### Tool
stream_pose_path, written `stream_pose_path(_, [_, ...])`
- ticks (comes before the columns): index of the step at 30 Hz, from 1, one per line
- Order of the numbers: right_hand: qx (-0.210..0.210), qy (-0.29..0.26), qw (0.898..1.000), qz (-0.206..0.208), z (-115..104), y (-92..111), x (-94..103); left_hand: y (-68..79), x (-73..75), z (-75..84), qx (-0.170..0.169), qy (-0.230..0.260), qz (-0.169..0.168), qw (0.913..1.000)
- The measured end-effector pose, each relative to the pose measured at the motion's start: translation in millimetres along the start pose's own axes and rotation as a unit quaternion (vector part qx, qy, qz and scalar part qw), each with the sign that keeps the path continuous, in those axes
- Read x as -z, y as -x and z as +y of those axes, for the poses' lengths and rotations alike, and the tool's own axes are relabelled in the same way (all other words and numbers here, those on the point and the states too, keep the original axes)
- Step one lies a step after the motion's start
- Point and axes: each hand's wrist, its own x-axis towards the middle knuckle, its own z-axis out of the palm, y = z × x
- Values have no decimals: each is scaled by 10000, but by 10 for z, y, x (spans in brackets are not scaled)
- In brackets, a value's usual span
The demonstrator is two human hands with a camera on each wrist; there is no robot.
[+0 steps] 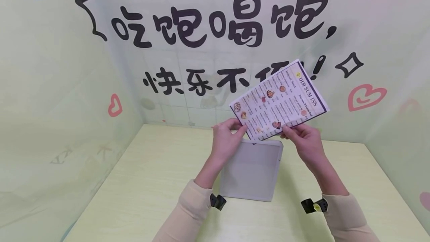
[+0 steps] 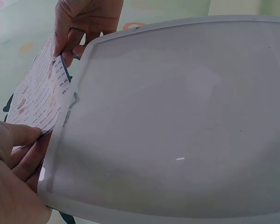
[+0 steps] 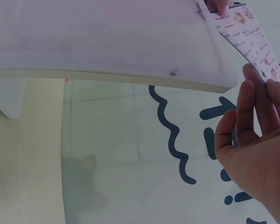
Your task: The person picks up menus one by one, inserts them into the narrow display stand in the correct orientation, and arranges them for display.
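Left hand (image 1: 226, 139) bare; plain beige sleeve (image 1: 189, 210) behind it, small black wrist camera (image 1: 220, 202) alongside. Right hand (image 1: 308, 143) bare; matching sleeve (image 1: 346, 212) behind, black camera (image 1: 307, 206) bearing round yellow mark (image 1: 317, 207).

The person's left forearm (image 1: 183, 214) and right forearm (image 1: 347, 216), both sleeved, extend forward and converge slightly. The hands are set apart at similar reach. Left hand (image 1: 226, 139): thumb pinched toward bent fingers. Right hand (image 1: 306, 143): thumb pinched against a fingertip, remaining fingers loosely bent.
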Motion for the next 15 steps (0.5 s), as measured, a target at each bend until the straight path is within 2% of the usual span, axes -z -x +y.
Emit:
stream_pose_path(6, [13, 382, 9985, -398, 8, -20, 28, 0, 33, -3, 600, 615, 209, 9961])
stream_pose_path(11, [253, 530, 9955, -740, -3, -17, 49, 10, 73, 35, 591, 1186, 488, 9900])
stream_pose_path(15, [456, 813, 9915, -903, -17, -14, 56, 10, 101, 60, 541, 1596, 532, 9843])
